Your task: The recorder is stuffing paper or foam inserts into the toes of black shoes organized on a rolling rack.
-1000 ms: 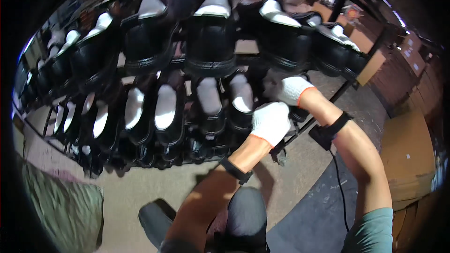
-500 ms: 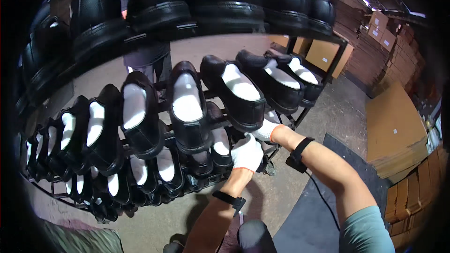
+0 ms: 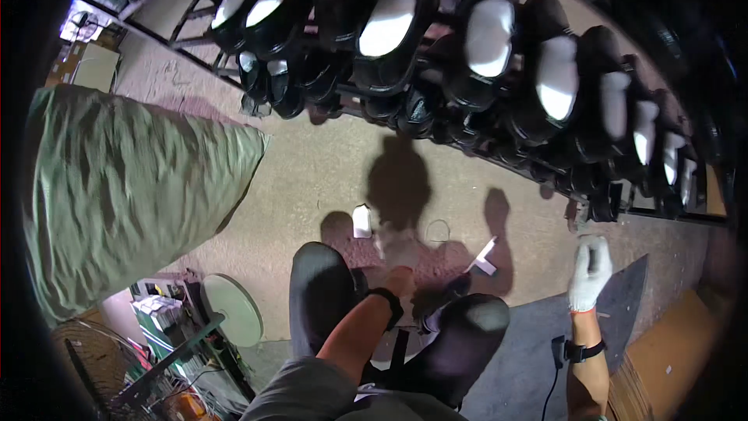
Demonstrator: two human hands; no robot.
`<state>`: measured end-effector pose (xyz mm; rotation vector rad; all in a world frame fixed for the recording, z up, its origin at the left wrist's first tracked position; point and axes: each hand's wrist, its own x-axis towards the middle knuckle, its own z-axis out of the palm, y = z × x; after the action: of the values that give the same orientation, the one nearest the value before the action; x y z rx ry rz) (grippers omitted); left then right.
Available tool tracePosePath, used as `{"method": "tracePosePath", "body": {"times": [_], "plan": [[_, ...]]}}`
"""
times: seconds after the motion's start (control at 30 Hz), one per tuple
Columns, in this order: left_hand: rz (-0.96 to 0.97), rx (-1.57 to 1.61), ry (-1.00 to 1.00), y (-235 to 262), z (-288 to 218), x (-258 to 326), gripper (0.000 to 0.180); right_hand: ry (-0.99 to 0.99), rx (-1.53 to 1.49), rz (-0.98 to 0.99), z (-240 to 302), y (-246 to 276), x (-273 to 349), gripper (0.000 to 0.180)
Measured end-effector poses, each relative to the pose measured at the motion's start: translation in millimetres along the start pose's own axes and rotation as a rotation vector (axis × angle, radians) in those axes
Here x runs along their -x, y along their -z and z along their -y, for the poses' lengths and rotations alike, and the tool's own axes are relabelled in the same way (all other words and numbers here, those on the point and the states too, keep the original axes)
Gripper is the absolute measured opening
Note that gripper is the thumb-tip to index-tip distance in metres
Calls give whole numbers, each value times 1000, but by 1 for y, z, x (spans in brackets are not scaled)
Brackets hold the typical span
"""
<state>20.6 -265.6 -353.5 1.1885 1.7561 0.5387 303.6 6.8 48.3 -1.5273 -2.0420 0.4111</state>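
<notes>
My left hand [image 3: 399,249], in a white glove, is reaching down over the floor between my knees. It is smeared by motion and in shadow, so its fingers do not show clearly. Just beyond it, to the left, lies a small white piece [image 3: 362,221], too plain to name. My right hand [image 3: 592,273], also gloved, is out to the right, below the rack's lower edge. Its fingers curl together in a pinch; anything they hold is hidden or too small to see. Black slip-on shoes [image 3: 480,39] with white insoles stand in rows on the dark metal rack [image 3: 191,58] ahead.
A white T-shaped piece [image 3: 485,257] lies on the floor near my right knee. A green cloth-covered heap [image 3: 140,195] stands at the left, with a round grey disc [image 3: 232,310] and cluttered equipment nearer. A dark mat [image 3: 538,359] and flat cardboard [image 3: 670,359] are at the right.
My view has turned down and left. My hands, earlier close together under a shoe at the rack's right end, are apart: the left low between my knees, the right out to the side.
</notes>
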Motion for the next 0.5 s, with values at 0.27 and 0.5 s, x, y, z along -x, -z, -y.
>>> {"method": "tracePosePath", "body": {"times": [0.27, 0.5], "plan": [[-98, -640, 445, 132, 150, -109, 26, 109, -226, 602, -77, -230, 86, 51], [446, -112, -1597, 28, -273, -203, 33, 136, 182, 609, -55, -96, 71, 88]]}}
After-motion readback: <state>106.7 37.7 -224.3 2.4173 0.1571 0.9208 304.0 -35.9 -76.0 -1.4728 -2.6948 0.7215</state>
